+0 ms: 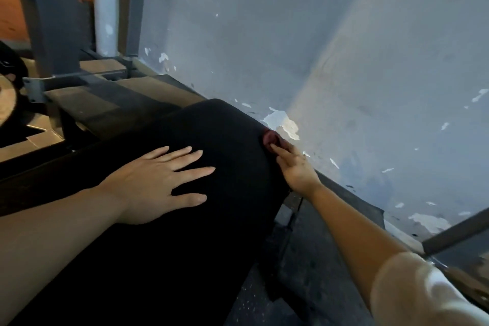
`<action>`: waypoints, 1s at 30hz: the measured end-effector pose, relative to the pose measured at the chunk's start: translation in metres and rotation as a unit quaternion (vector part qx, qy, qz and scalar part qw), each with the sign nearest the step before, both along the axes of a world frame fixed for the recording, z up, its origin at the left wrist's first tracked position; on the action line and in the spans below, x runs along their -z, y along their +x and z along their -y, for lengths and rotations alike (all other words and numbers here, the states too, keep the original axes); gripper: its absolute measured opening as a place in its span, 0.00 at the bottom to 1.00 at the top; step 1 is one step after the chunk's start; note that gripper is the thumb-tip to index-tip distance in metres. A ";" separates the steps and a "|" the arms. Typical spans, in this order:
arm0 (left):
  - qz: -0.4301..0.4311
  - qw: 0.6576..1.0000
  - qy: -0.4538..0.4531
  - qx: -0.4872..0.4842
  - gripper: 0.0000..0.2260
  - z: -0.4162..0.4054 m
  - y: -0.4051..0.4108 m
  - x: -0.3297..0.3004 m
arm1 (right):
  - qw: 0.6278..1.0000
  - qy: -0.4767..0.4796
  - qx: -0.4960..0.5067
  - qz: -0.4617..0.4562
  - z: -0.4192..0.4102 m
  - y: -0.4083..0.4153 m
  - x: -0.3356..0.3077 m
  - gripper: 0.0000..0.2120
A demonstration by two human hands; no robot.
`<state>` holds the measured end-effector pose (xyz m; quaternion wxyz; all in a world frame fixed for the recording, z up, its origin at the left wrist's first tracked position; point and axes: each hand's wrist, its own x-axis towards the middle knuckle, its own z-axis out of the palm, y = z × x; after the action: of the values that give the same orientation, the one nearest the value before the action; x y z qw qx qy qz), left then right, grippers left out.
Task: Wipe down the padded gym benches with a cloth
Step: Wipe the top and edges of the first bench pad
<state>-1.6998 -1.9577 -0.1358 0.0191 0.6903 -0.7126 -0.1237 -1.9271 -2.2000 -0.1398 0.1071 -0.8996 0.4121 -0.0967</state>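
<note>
A black padded bench runs from the lower left toward the wall. My left hand lies flat on top of the pad with its fingers spread. My right hand is at the bench's far right edge, next to the wall. Its fingers hold a dark red cloth against the side of the pad. Only a small fold of the cloth shows past the fingertips; the rest is hidden behind the pad and the hand.
A blue-grey wall with flaking paint stands close along the bench's right side. Dark rubber floor mats lie below. A grey steel machine frame and a weight plate stand at the left.
</note>
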 end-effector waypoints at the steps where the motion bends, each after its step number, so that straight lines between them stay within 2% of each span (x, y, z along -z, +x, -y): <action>1: -0.001 1.000 0.005 -0.001 0.31 0.001 0.000 -0.001 | 1.000 0.004 0.029 -0.007 0.008 0.006 -0.002 0.20; 4: 0.001 1.000 0.004 0.003 0.31 0.002 0.001 0.000 | 0.995 0.008 0.090 -0.047 0.018 0.032 -0.009 0.21; 8: 0.000 1.000 0.001 0.007 0.33 0.001 0.003 0.002 | 0.998 0.021 -0.034 -0.056 -0.011 0.061 -0.006 0.22; 10: -0.007 1.000 -0.002 0.001 0.32 0.001 0.001 0.000 | 0.997 0.029 -0.059 -0.039 -0.009 0.061 -0.002 0.21; 13: -0.014 1.000 -0.015 -0.004 0.32 0.002 0.000 -0.001 | 0.998 -0.009 0.019 -0.055 0.016 0.063 -0.005 0.22; 16: -0.013 1.000 -0.009 -0.006 0.32 0.003 0.001 -0.002 | 0.993 0.007 0.090 -0.071 0.031 0.090 -0.010 0.22; 21: -0.017 1.000 -0.021 -0.010 0.32 0.003 0.004 0.000 | 0.996 0.023 -0.060 -0.056 0.002 0.135 -0.010 0.22; 23: -0.013 0.999 -0.026 -0.021 0.34 0.003 0.004 0.001 | 0.997 0.006 -0.057 -0.050 0.012 0.133 -0.008 0.22; 27: -0.014 0.999 -0.024 -0.031 0.38 0.002 0.004 0.001 | 0.996 0.005 0.056 -0.065 0.033 0.144 -0.008 0.21; 30: -0.018 0.999 -0.029 -0.030 0.36 0.003 0.006 0.003 | 0.998 0.009 -0.008 -0.061 0.018 0.167 -0.011 0.22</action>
<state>-1.6933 -1.9605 -0.1384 0.0556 0.7085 -0.6941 -0.1151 -1.7602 -2.2177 -0.1291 0.0908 -0.9061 0.4116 -0.0372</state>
